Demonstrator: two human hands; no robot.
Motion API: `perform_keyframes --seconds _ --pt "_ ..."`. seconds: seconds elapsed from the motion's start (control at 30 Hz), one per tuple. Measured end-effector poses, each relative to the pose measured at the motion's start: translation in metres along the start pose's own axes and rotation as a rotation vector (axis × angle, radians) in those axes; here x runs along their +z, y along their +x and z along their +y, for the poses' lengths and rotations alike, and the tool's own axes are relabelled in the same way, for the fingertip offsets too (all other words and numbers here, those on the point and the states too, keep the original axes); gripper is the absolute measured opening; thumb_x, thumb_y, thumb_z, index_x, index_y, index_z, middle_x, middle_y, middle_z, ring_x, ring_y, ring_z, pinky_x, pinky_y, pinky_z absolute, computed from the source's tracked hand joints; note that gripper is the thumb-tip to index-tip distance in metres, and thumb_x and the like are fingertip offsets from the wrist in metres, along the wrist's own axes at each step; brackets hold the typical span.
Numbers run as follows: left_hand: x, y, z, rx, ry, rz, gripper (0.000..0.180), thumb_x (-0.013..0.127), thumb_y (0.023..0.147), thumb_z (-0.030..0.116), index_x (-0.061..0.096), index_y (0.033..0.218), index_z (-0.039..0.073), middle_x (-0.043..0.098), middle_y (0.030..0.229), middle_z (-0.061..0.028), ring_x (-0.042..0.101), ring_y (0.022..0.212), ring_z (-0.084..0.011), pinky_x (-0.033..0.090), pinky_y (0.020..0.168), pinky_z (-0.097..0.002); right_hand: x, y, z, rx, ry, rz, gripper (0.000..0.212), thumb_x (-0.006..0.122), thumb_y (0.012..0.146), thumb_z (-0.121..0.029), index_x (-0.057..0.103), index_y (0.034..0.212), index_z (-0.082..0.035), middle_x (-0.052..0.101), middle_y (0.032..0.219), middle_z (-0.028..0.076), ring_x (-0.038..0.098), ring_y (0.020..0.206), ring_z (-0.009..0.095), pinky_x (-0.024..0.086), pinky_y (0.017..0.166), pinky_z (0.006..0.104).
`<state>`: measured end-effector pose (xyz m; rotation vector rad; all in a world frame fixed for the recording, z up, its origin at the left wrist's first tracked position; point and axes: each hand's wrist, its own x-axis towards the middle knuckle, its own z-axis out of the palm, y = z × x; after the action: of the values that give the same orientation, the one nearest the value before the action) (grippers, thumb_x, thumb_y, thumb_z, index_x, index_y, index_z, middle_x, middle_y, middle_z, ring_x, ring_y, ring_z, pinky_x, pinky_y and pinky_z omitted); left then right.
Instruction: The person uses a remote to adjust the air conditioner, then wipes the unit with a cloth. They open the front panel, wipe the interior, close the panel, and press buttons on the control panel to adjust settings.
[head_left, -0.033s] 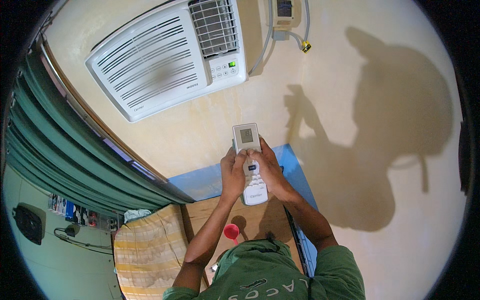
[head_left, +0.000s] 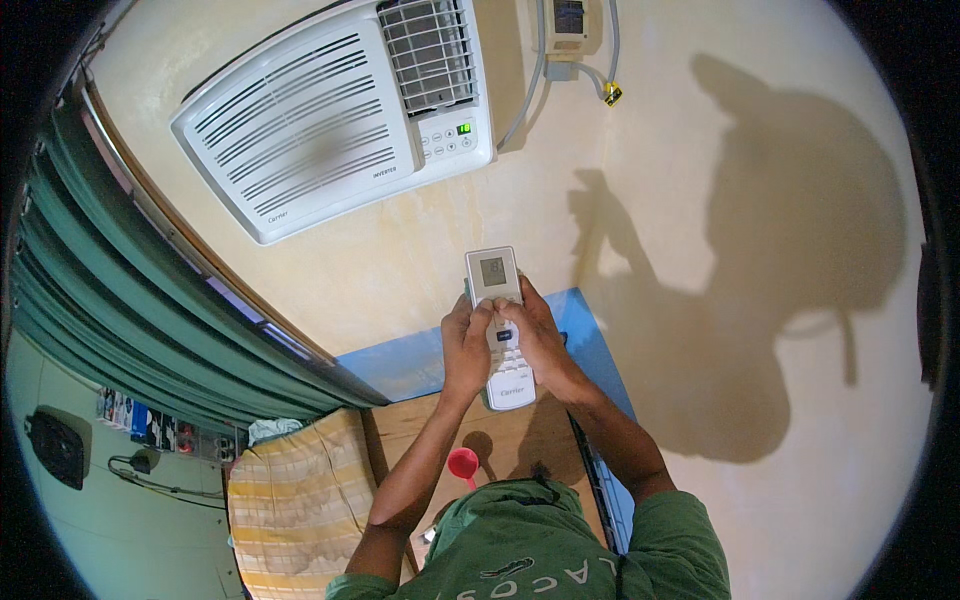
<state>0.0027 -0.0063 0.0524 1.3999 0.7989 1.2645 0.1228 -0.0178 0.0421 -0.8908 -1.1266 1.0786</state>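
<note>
Over on the left hung dark green pleated curtains [head_left: 110, 300] and a cream and yellow striped cloth [head_left: 290, 490], and above them sat the white slatted window air conditioner [head_left: 330, 110] set in the beige wall. In the middle, the left hand [head_left: 465, 345] wrapped its fingers closed around the left edge of the slim white remote control with a small grey screen [head_left: 497, 300], which was raised upright towards that unit, above a small red round cap [head_left: 463, 463] on the brown wooden board [head_left: 520, 440]. The right hand [head_left: 533, 340] gripped the remote's other side, thumb pressed on the buttons, and the person's shadow [head_left: 780, 250] fell on the wall to the right.
</note>
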Motion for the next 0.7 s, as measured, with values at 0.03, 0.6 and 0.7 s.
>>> perform_keyframes --seconds 0.03,0.6,0.7 --pt "-0.0002 0.0001 0.0001 0.003 0.007 -0.002 0.031 0.047 0.100 0.019 0.061 0.111 -0.007 0.067 0.093 -0.0112 0.059 0.083 -0.0134 0.048 0.074 -0.0290 -0.0001 -0.0005 0.0008 -0.005 0.003 0.002 0.052 0.054 0.094 -0.025 0.041 0.135 0.004 0.059 0.117 0.018 0.058 0.105 0.022 0.047 0.092 0.0343" --pt "-0.0004 0.0028 0.0039 0.004 0.012 0.013 0.030 0.047 0.100 0.017 0.060 0.111 -0.007 0.067 0.091 -0.0103 0.059 0.080 -0.0120 0.048 0.072 -0.0282 -0.0013 0.0051 0.0022 0.015 -0.059 0.002 0.066 0.053 0.094 -0.025 0.029 0.145 0.010 0.059 0.118 0.022 0.058 0.107 0.024 0.047 0.093 0.0344" --pt "-0.0001 0.0039 0.0013 0.004 -0.008 0.022 0.030 0.046 0.100 0.018 0.060 0.111 -0.007 0.066 0.090 -0.0102 0.059 0.079 -0.0119 0.048 0.071 -0.0279 -0.0024 0.0061 0.0050 0.019 -0.064 -0.004 0.069 0.052 0.094 -0.026 0.026 0.146 0.012 0.058 0.120 0.023 0.058 0.109 0.025 0.047 0.094 0.0345"
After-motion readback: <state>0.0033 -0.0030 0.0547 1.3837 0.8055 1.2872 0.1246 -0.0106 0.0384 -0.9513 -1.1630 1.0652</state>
